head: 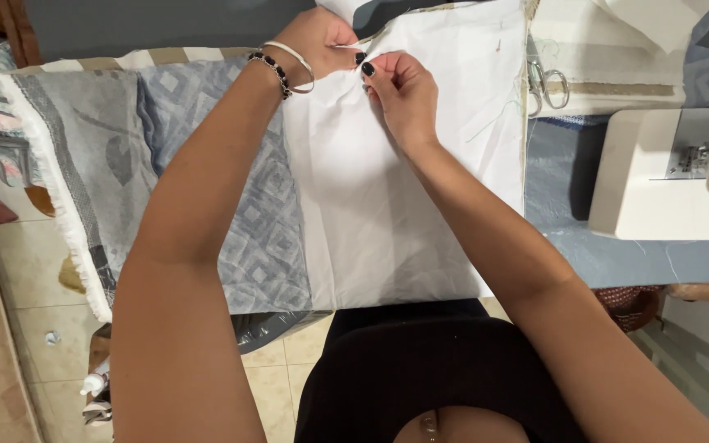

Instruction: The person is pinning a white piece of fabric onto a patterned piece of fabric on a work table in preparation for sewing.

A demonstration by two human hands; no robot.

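- The left hand [315, 37] sits near the top edge of the frame, and its fingertips are hidden behind the knuckles and a fold, so the grip is hard to read; the fingers look drawn together on the far edge of the white cloth [387, 189].
- The right hand [400, 90] is just beside it, thumb and forefinger pinched together on the same edge of the cloth; the nails are dark.
- What lies between the two pinches is too small to make out.
- The white cloth lies flat on the table, running from the hands towards the body, and its near edge hangs at the table's front.
- Two bracelets [282, 67] circle the left wrist, one beaded and dark, one pale.
- A grey patterned fabric [207, 164] with a fringed edge covers the table to the left, partly under the white cloth.
- Scissors [545, 84] lie to the right of the cloth, their tips hard to make out.
- A white sewing machine [666, 172] stands at the right, cut off by the frame.
- Beige floor tiles [34, 328] show below the table.
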